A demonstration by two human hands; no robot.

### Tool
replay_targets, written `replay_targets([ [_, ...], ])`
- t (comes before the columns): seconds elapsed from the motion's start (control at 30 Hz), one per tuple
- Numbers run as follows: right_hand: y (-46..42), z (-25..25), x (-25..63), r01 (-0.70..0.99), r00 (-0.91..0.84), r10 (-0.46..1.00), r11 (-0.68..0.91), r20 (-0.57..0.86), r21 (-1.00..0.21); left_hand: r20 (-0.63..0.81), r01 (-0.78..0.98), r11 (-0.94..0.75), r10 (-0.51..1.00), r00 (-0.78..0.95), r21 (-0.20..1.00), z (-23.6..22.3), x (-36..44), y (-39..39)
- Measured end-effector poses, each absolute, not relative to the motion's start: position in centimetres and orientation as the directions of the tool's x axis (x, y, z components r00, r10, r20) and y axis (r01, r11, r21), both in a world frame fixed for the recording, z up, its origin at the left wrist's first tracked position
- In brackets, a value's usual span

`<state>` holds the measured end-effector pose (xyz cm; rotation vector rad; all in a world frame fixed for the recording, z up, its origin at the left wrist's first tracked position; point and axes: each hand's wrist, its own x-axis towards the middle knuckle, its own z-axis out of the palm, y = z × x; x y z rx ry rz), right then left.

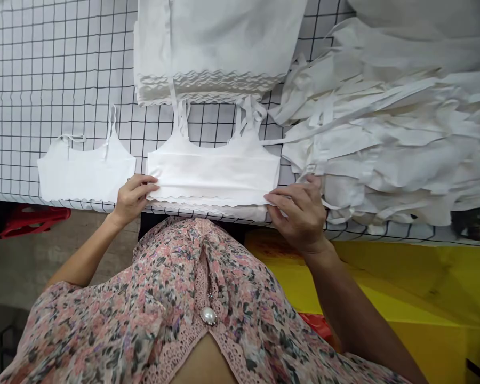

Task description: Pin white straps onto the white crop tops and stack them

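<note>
A white strappy bra top point(214, 173) with a wavy lower hem lies flat before me, on top of at least one more like it. My left hand point(134, 194) pinches its lower left edge between thumb and fingers. At the lower right corner, my right hand point(298, 210) has the hem between thumb and fingertips. The straps stretch away from me at the top, some loosely curled. To the left, apart from it, lies another white bra top point(86, 170) with its straps folded up.
A stack of white wavy-edged fabric pieces point(220, 48) lies behind. A loose heap of white bra tops point(384, 144) covers the right side. The checked tablecloth point(56, 69) ends at the near edge. Yellow material point(408, 282) shows below right, and a red plastic object point(40, 221) below left.
</note>
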<state>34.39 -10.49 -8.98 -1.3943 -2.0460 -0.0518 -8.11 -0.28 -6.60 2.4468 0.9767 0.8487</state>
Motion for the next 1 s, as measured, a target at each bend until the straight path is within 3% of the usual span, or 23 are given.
replay_targets([
  [0.2,-12.2,-10.2,35.1,0.895,-0.146,0.94,0.259,0.309,-0.364,0.301,0.556,-0.598,0.788,0.537,0.577,-7.3,-8.5,-0.9],
  [0.37,-12.9,-9.2,34.8,0.854,-0.211,0.937,0.315,0.278,-0.414,0.267,0.607,-0.601,0.79,0.552,0.52,-5.1,-8.1,-1.2],
  [0.47,-11.2,-8.5,33.7,0.859,-0.14,0.95,0.258,0.28,-0.442,0.314,0.598,-0.581,0.81,0.496,0.553,-4.1,-6.2,-0.9],
  [0.6,-6.7,-8.9,33.4,0.902,-0.069,0.968,0.164,0.239,-0.4,0.291,0.516,-0.65,0.736,0.611,0.558,-5.8,-3.3,-0.4],
  [0.8,-4.9,-8.6,33.1,0.928,-0.002,0.992,0.049,0.127,-0.37,0.168,0.558,-0.715,0.666,0.727,0.421,-8.4,-2.6,-0.5],
  [0.87,-6.2,-8.2,31.1,0.927,-0.033,0.993,0.072,0.111,-0.368,0.166,0.556,-0.724,0.658,0.735,0.409,-8.2,-2.3,-0.6],
  [1.0,-10.8,-9.0,28.1,0.899,-0.269,0.963,0.247,-0.011,-0.362,0.094,0.571,-0.705,0.66,0.746,0.422,-7.9,-1.4,-0.9],
])
